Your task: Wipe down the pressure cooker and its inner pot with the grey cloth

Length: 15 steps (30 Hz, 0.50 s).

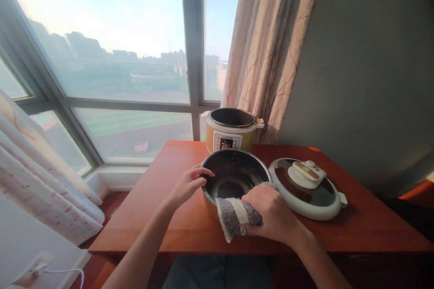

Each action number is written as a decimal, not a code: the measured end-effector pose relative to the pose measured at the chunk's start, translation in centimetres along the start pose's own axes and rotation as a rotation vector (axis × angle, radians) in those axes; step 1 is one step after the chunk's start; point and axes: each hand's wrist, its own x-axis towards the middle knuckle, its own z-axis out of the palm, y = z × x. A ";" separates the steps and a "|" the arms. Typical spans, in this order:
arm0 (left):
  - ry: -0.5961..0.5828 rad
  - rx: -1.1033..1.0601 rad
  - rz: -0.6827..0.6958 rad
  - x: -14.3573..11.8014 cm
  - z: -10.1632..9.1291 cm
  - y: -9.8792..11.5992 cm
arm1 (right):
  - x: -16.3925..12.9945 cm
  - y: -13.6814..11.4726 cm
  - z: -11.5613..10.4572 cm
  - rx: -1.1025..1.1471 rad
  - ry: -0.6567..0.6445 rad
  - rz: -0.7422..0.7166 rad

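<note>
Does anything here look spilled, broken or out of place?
Nothing spilled or broken. The cooker is simply apart: its inner pot sits out on the table before the cooker base, with the lid lying beside it. The left hand touches the pot's rim; the right hand grips a cloth.

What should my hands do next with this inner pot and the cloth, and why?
Probably slide the right hand with its grey and white cloth along the inner pot near its rim. The left hand already steadies the far rim, and the cloth sits bunched at the near edge, so the pot looks braced for a wipe.
</note>
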 end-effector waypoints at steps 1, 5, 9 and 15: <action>-0.028 -0.035 -0.009 0.3 -0.4 0.0 | -0.2 0.3 -0.2 0.017 -0.010 -0.004; -0.093 -0.071 -0.023 1.2 -1.5 -0.3 | -0.2 1.5 -0.6 0.063 -0.034 -0.018; -0.065 -0.092 -0.045 1.3 -1.9 -0.7 | 0.1 1.5 -0.1 0.058 0.002 -0.017; 0.156 -0.179 -0.028 0.1 0.1 -1.1 | 0.5 0.4 0.7 0.004 0.078 0.005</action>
